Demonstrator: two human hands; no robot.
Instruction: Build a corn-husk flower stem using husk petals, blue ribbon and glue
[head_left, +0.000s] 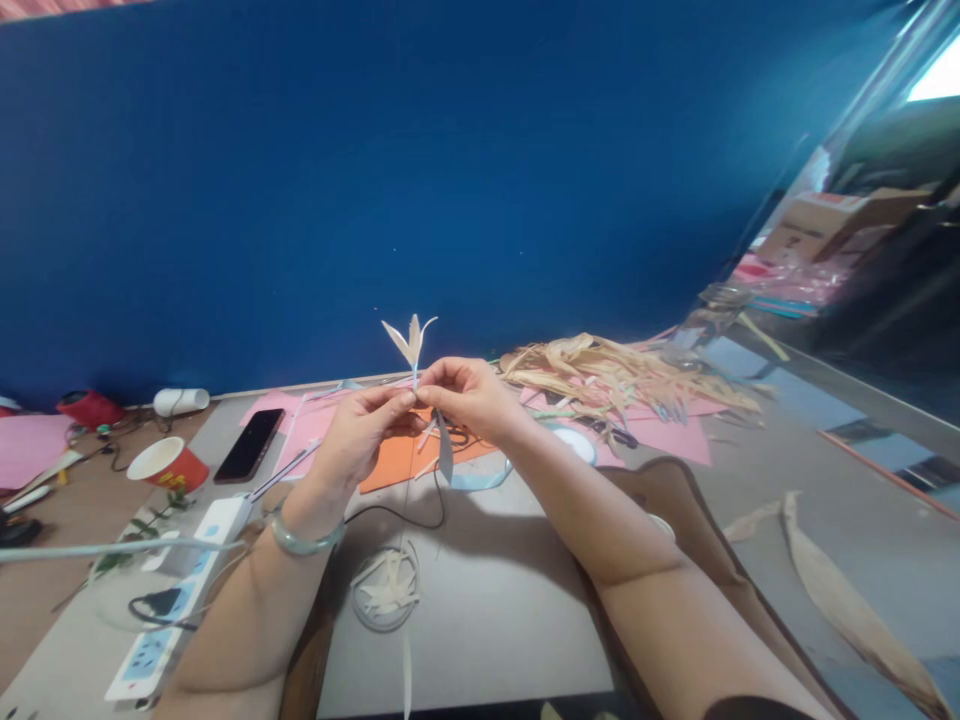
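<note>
A pale flower (410, 343) with three narrow, pointed petals stands upright above the far edge of the orange sheet (390, 474), its petals spread and its thin, light blue stem running down into the fingers. The left hand (364, 428) and the right hand (466, 396) meet there, over the orange sheet. Each grip is closed to a pinch, thumb against forefinger, and both have hold of the stem's lower part, fingertips close together. A narrow grey strip (445, 455) hangs below the right hand, in front of the orange sheet; whether it is joined to the stem cannot be told. A bangle (304, 538) circles the left wrist.

Pink sheets (686, 437) lie to either side of the orange sheet. To its right, a heap of dried husks (577, 360) covers much of the pink. Nearer the person than the orange sheet, a round dish (386, 629) of pale strips (390, 580) rests on the table (480, 560). Left of the orange sheet are a dark phone (250, 445), a red paper cup (189, 470) and, nearer the person, a white power strip (150, 650). Beyond the orange sheet rises a blue panel (450, 180).
</note>
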